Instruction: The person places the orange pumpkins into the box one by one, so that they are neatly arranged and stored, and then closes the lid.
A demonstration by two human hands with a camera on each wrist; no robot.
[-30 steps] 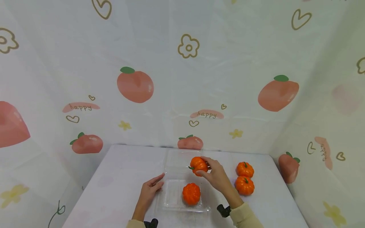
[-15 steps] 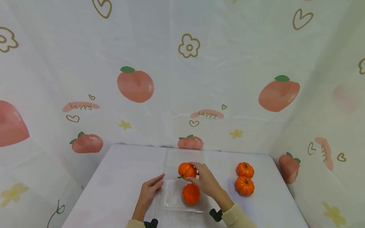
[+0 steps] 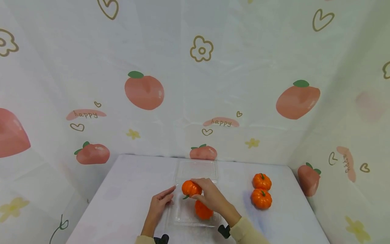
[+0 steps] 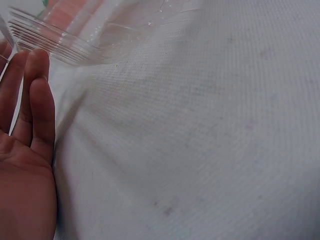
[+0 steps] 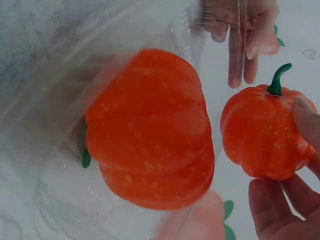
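Observation:
My right hand (image 3: 212, 196) pinches a small orange toy pumpkin (image 3: 190, 188) between thumb and fingers, its green stem tilted toward the lower left. It hangs over the left part of a clear plastic clamshell box (image 3: 182, 218). Inside the box lies a second pumpkin (image 3: 203, 210), partly behind the right hand; the right wrist view shows it on its side, stem (image 5: 86, 158) low against the base. At the box's left side rests my left hand (image 3: 159, 205), fingers extended. The left wrist view shows its fingertips right at the ridged plastic wall (image 4: 50, 40).
Two more orange pumpkins, a rear one (image 3: 261, 182) and a front one (image 3: 261, 199), sit close together on the right of the white table (image 3: 131, 189). The box's clear lid (image 3: 196, 168) lies folded back behind its base. A printed cloth (image 3: 182, 84) hangs behind the table.
My right hand has carried the pumpkin left and toward me, from above the box's right rear to its left part. My left hand stays in place.

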